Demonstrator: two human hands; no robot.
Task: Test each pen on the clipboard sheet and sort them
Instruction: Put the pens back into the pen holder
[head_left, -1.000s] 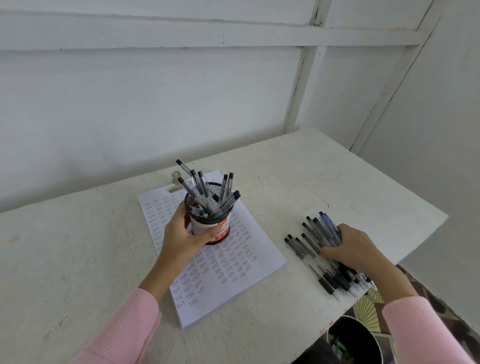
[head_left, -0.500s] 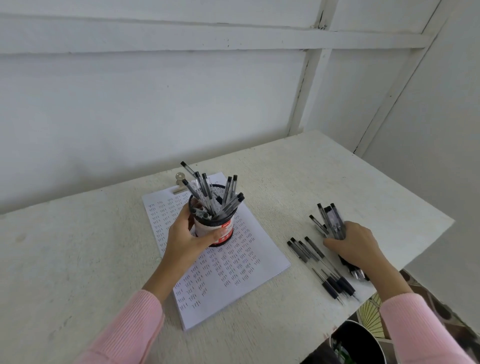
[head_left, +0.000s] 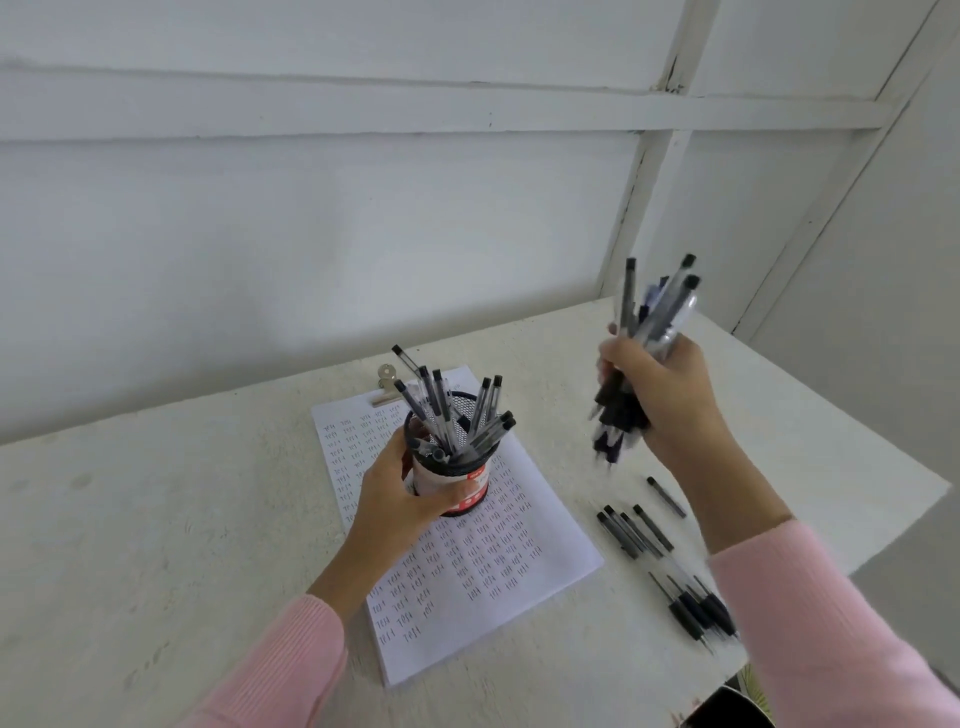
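Note:
My left hand (head_left: 397, 491) grips a black mesh pen cup (head_left: 470, 480) with a white and red label, which stands on the clipboard sheet (head_left: 483, 566) covered in small scribbles. Several black-capped pens (head_left: 454, 413) stick up out of the cup. My right hand (head_left: 667, 387) holds a bundle of pens (head_left: 641, 332) upright in the air, to the right of the cup and above the table. More pens (head_left: 636, 530) lie loose on the table below that hand, partly hidden by my right sleeve.
The clipboard's metal clip (head_left: 385, 387) shows at the sheet's far end. The white table (head_left: 156, 519) ends close on the right, with its near right corner beside a dark round container (head_left: 727, 709) below. A white wall stands behind.
My right hand closed around a bundle of the loose pens and lifted it off the table, up and towards the cup. My left hand stayed on the cup.

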